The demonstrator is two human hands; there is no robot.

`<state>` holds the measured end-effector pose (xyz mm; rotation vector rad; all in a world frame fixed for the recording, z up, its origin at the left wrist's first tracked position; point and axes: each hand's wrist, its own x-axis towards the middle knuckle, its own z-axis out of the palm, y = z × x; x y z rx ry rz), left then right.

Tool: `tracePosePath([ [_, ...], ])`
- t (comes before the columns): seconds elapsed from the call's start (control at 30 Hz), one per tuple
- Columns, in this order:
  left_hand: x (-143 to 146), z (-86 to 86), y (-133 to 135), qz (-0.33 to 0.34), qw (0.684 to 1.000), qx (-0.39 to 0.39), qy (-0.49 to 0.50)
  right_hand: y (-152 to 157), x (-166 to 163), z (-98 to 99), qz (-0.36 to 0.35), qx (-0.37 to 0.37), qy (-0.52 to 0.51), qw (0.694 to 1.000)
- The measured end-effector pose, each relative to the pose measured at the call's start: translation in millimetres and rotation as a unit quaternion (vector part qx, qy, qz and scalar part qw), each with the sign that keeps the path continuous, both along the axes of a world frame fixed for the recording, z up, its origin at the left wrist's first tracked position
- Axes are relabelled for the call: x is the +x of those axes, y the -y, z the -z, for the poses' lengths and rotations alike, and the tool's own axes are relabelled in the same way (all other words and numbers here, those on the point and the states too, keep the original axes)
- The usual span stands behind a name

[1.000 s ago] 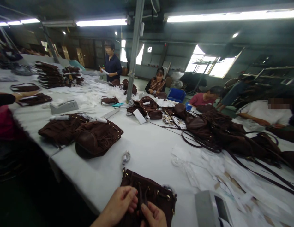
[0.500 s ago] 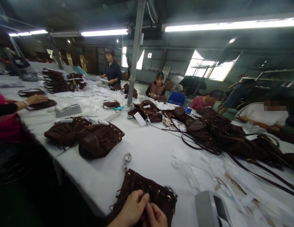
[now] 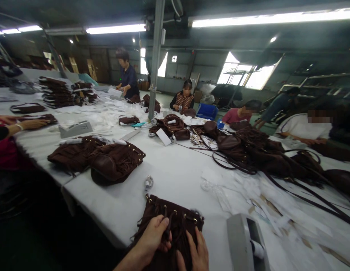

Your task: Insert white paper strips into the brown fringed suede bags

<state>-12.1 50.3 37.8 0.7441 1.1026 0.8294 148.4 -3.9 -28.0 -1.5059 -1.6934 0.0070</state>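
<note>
A dark brown suede fringed bag [image 3: 177, 220] with metal eyelets lies at the near edge of the white table [image 3: 175, 173]. My left hand [image 3: 155, 237] is closed, pinching the bag's drawstring near its top. Beside it my right hand [image 3: 199, 252] lies on the bag's front with fingers stretched flat. A small metal clip [image 3: 148, 182] on the bag's strap rests just beyond the bag.
A grey tape dispenser [image 3: 244, 241] stands right of my hands. More brown bags [image 3: 107, 160] lie to the left, a heap of bags and straps [image 3: 262, 154] to the right, loose white papers [image 3: 242, 192] between. A person's hand [image 3: 31, 123] reaches in at far left; several people work across the table.
My right hand has opened and moved right to lie flat on the bag. My left hand stays pinched on the drawstring. The person at far left shifted a hand on the table.
</note>
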Motion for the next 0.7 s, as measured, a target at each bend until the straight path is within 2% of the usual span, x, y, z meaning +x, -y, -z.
tracePosePath([
  [0.13,-1.8,-8.9,15.4,0.002,0.995,-0.007,0.102,13.6,-22.6,22.5,0.011,-0.037,0.019,0.999],
  [0.3,-3.8,5.0,29.3,-0.030,0.983,-0.050,0.173,23.4,-38.7,26.3,0.029,-0.035,0.030,0.998],
  [0.4,-4.7,16.3,29.6,-0.017,0.990,-0.012,0.139,23.4,-36.7,30.3,0.040,-0.027,0.035,0.998],
  [0.47,-6.3,24.1,29.5,0.006,0.994,0.024,0.104,23.2,-34.5,37.0,0.046,-0.021,0.043,0.998],
  [0.57,-9.2,35.7,31.2,0.043,0.995,0.038,0.080,22.7,-32.5,49.9,0.058,-0.008,0.061,0.996],
  [0.7,-10.4,43.3,34.8,0.007,0.998,0.019,0.059,22.6,-32.4,59.4,0.079,-0.001,0.077,0.994],
])
